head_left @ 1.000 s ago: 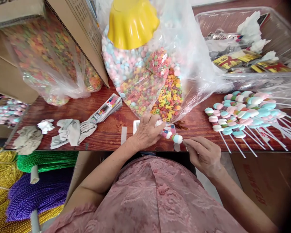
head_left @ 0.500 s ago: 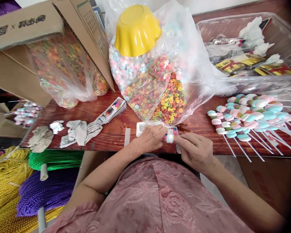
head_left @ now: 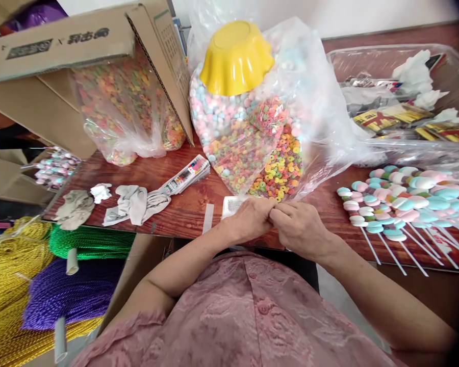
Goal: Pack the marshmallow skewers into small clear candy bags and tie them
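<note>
My left hand (head_left: 251, 220) and my right hand (head_left: 301, 227) meet at the front edge of the table, knuckles touching, both with curled fingers. Half a second ago a marshmallow skewer showed under my left fingers; now the hands hide it. What my right fingers pinch is out of sight. Just beyond my left hand a white packet with print (head_left: 231, 205) lies partly covered. Behind the hands stands a clear bag of ring-shaped gummies (head_left: 277, 171) against a bag of small pastel marshmallows (head_left: 222, 109). On the right lies a pile of finished marshmallow skewers (head_left: 409, 196).
An upturned yellow bowl (head_left: 237, 58) tops the bags. To the left are a cardboard box (head_left: 168, 66), printed wrappers (head_left: 187, 175) and crumpled gloves (head_left: 132, 204). A clear plastic bin (head_left: 390, 51) stands at the back right. Coloured cord bundles (head_left: 76, 290) hang below left.
My hands have come together, and the pink, white and blue marshmallows between them have gone from sight. The whole view has shifted, so the table things sit slightly further right.
</note>
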{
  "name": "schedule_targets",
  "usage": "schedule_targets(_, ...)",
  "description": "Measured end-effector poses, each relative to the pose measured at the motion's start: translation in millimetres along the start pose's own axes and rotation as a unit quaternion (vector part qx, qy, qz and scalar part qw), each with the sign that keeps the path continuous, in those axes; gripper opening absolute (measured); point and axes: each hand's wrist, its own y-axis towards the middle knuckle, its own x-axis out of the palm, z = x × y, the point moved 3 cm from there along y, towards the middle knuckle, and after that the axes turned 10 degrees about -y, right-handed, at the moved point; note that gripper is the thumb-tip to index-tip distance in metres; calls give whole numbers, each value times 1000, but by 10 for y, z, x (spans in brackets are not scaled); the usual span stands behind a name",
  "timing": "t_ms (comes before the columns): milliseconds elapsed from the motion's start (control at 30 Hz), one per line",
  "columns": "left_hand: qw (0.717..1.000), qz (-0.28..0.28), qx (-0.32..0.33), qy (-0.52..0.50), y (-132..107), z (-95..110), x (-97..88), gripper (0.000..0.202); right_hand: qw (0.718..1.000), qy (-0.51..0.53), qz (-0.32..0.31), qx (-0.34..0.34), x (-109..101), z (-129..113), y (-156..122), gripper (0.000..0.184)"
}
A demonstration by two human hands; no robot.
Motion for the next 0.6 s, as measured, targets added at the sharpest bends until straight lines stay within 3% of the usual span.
schedule_targets(100, 994, 19, -3, -106, 42, 9, -68, 8, 998, 28, -27, -42, 21, 38, 120, 18)
schedule_targets(233, 943, 29, -60, -325, -34, -20, -464, 78, 991, 112, -37, -55, -134, 284, 225, 22)
schedule_targets(300, 911, -29, -132, -389, -110, -70, -585, 73, 986, 159, -24, -53, -220, 381, 267, 25)
schedule_targets(367, 883, -90, -189, -420, -184, -110, -572, 56, 980, 188, -20, -58, -256, 417, 320, 24)
schedule_targets(400, 870, -95, -207, -437, -211, -124, -527, 52, 978, 195, -23, -65, -251, 415, 355, 24)
schedule_targets(467, 851, -46, -228, -471, -240, -142, -402, 48, 978, 190, -32, -78, -202, 385, 435, 24)
schedule_targets(600, 814, 117, -245, -514, -250, -162, -202, 44, 983, 172, -22, -56, -55, 302, 559, 22)
